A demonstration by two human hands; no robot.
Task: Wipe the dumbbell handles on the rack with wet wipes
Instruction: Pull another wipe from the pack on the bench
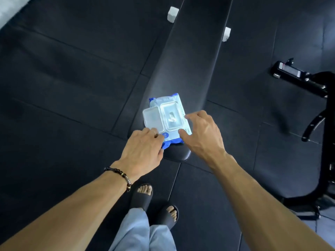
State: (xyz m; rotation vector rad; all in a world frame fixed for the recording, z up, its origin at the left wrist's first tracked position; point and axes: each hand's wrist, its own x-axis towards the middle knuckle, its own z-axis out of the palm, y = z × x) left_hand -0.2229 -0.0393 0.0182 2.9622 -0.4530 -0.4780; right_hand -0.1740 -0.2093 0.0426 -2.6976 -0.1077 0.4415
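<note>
Hidden or cut off, as I see it: pack (167,116) near corner under my left hand (143,149); print on it too small to read. Bench (195,57) far end runs off the top edge. Black frame (324,109), perhaps another machine, cropped at the right.

Gym: padded bench (183,69), rubber floor (63,78)
</note>
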